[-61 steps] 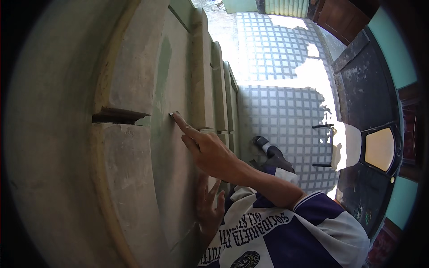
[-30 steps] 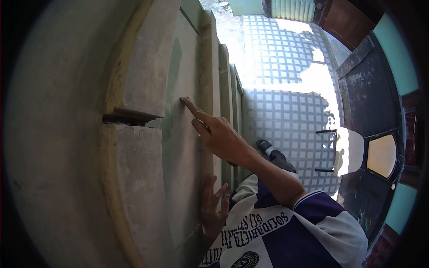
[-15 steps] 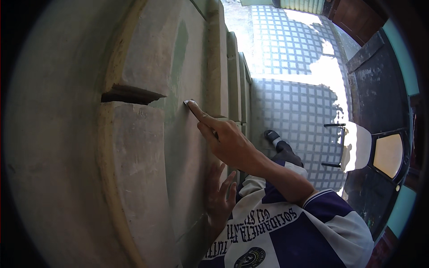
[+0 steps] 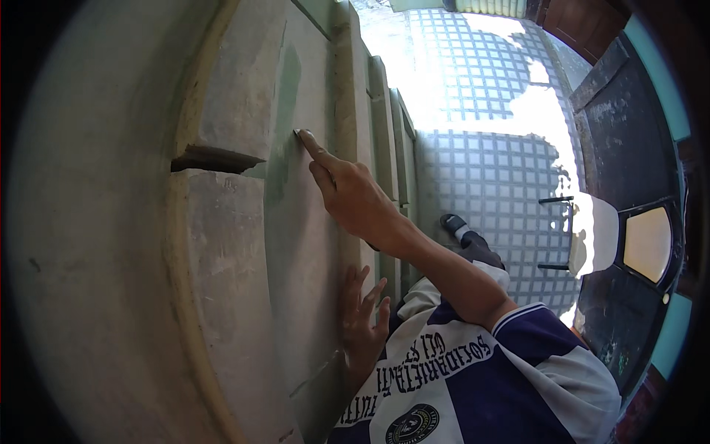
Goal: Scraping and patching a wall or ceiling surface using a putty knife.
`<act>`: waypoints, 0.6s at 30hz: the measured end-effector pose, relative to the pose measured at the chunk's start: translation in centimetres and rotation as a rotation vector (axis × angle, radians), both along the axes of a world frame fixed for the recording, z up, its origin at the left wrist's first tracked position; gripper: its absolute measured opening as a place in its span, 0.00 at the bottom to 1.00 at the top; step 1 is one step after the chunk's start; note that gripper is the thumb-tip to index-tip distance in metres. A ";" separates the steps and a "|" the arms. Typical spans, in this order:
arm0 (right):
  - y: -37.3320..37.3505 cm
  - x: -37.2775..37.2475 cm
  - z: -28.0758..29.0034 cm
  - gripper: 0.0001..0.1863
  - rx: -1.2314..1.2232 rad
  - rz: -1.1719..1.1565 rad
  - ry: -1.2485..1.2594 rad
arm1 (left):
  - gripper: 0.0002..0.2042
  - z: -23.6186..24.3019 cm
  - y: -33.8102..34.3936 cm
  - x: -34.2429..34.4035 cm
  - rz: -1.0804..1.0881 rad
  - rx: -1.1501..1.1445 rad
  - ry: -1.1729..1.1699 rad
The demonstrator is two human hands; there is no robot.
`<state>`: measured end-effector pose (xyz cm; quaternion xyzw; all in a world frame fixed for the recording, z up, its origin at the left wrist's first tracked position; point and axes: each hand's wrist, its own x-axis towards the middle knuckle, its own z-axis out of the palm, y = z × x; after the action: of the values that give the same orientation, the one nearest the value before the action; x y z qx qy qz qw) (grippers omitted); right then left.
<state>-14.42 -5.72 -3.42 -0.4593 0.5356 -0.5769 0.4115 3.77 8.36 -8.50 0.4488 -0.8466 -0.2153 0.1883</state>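
In my right hand (image 4: pixel 362 196) is a small flat blade (image 4: pixel 298 133), mostly hidden by the fingers. The forefinger stretches along it, and its tip meets the pale panel (image 4: pixel 303 244) beside a greenish patch (image 4: pixel 290 81). The other fingers are curled in. Lower down, my left hand (image 4: pixel 362 314) has its fingers spread and rests against the edge of the panel, holding nothing that I can see.
Left of the panel runs a raised, pale border (image 4: pixel 225 251), broken by a dark gap (image 4: pixel 214 159). Stepped ledges (image 4: pixel 384 126) rise on its right. Beyond lie a tiled floor (image 4: pixel 495 163) partly in bright sun, a white chair (image 4: pixel 595 237) and a dark board (image 4: pixel 629 126).
My right hand has moved up and slightly left along the panel with the blade. The greenish patch reaches farther down. My left hand stays in nearly the same place.
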 end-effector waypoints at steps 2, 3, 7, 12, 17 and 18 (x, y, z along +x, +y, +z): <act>1.1 0.0 0.0 0.26 0.057 0.052 0.015 | 0.19 0.0 0.0 0.0 0.010 0.015 0.010; 1.9 0.3 0.0 0.26 0.069 0.070 0.017 | 0.19 0.1 -0.1 -0.1 0.006 0.016 0.023; 3.2 2.5 -1.6 0.27 -0.036 0.001 0.079 | 0.19 -0.3 0.4 0.1 0.025 0.005 0.009; 0.8 0.9 -0.5 0.28 -0.040 0.000 0.008 | 0.19 0.2 0.1 -0.2 0.021 0.013 -0.010; 3.6 1.5 0.1 0.29 0.072 0.113 0.003 | 0.19 -0.1 -0.1 0.4 0.003 -0.050 -0.013; 4.8 2.0 -0.1 0.29 -0.002 0.108 0.050 | 0.19 -0.2 0.3 0.6 0.051 0.019 -0.038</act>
<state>-12.41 -0.88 -3.53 -0.5022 0.5195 -0.5427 0.4283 4.39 8.65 -8.71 0.4761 -0.8362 -0.2098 0.1732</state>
